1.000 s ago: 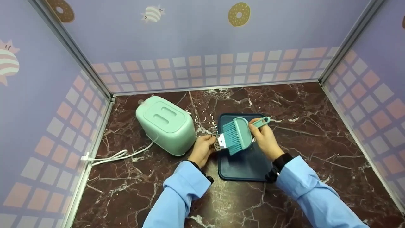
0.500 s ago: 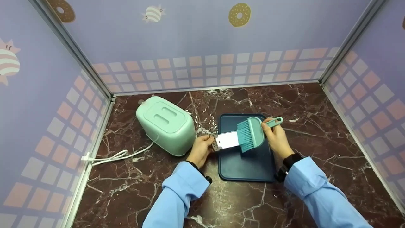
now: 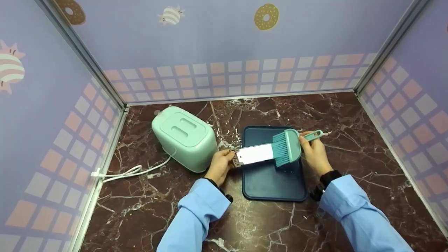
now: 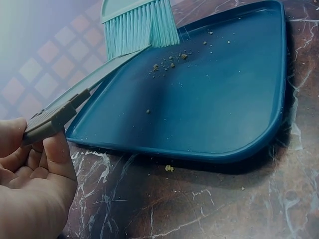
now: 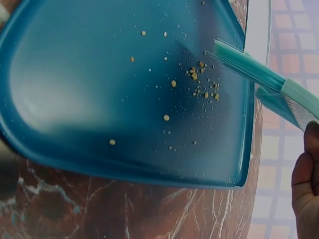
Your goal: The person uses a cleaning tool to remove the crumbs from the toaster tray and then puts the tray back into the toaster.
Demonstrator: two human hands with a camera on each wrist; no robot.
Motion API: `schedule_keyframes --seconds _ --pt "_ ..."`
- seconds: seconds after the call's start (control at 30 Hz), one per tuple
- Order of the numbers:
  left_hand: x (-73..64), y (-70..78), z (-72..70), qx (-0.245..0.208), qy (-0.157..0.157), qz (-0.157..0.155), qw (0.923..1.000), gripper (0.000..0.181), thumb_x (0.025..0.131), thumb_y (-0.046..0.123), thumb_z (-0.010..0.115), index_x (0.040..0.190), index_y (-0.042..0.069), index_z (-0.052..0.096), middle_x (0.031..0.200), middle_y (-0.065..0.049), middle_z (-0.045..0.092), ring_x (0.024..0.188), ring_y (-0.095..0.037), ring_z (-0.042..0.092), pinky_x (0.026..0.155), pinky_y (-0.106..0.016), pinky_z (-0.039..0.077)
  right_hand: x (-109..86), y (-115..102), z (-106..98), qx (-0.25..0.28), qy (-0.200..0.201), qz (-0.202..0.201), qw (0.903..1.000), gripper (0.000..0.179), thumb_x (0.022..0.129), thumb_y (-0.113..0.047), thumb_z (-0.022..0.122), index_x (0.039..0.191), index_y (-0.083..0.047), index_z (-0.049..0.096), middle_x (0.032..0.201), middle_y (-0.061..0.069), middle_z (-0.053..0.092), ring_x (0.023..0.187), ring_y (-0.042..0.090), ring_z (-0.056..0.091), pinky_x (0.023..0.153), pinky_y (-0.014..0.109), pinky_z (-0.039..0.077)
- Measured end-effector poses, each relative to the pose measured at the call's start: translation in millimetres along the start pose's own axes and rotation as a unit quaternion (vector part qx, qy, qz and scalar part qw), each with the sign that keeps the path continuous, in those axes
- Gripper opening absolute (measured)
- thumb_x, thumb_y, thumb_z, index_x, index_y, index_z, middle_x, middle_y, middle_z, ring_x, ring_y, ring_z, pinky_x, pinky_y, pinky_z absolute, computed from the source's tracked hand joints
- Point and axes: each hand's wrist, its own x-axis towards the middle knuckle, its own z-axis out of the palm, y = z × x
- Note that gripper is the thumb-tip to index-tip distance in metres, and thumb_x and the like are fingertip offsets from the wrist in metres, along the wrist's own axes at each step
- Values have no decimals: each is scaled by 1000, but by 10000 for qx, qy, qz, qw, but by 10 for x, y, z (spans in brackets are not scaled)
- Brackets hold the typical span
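My left hand [image 3: 219, 163] pinches the brown end of a flat, shiny crumb tray [image 3: 255, 154], thumb above and fingers below in the left wrist view. The tray slants over a dark blue serving tray [image 3: 269, 187]. My right hand [image 3: 315, 154] grips the short handle of a teal hand brush [image 3: 293, 145]. Its bristles [image 4: 142, 30] lie against the far end of the crumb tray. Tan crumbs [image 5: 194, 75] are scattered on the blue tray beneath, thickest below the bristles.
A mint green toaster [image 3: 187, 140] with a lid on top stands close left of my left hand. Its white cord [image 3: 134, 170] runs to the left wall. A stray yellow crumb [image 4: 169, 168] lies on the marbled surface beside the blue tray. Patterned panels [image 3: 224, 42] enclose the back and sides.
My right hand has moved the brush rightward along the crumb tray to its far end, uncovering more of the shiny plate. My left hand has stayed nearly still.
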Motion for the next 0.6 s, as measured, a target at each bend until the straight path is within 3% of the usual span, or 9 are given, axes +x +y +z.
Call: schedule_keyframes --seconds 0.1,0.2,0.33,0.43,0.6 --pt "-2 -5 -8 0 16 -23 10000 36 108 6 47 134 -19 50 92 -5 58 79 -13 57 68 -25 49 -1 -4 -22 -1 -64 125 9999 39 109 -25 50 134 6 49 122 24 60 88 4 59 70 15 50" --pt "8 -11 -3 -31 35 -27 10000 35 108 5 47 133 -18 52 93 -6 59 79 -13 58 68 -26 50 -56 -153 -38 -23 -105 97 9999 37 109 -21 49 132 9 49 120 26 59 88 6 58 71 17 50" --pt "15 -18 15 -90 98 -19 9999 34 107 4 47 132 -19 53 97 -8 60 82 -14 60 70 -26 52 -145 -391 -57 -224 -160 -21 9996 33 109 -16 48 129 11 49 106 26 59 80 11 58 66 20 49" --pt "5 -13 24 -100 132 -16 9999 35 106 4 48 132 -19 52 100 -8 61 84 -14 61 72 -25 53 -131 -359 -69 -378 -91 -45 9992 33 109 -16 49 129 10 50 102 24 59 77 11 55 65 19 46" --pt "2 -10 15 -74 139 -29 9999 34 106 4 49 131 -19 53 97 -8 61 82 -14 61 69 -25 52 -28 -107 -95 -522 141 -124 9985 35 109 -24 51 128 5 54 105 23 62 77 6 56 64 16 46"
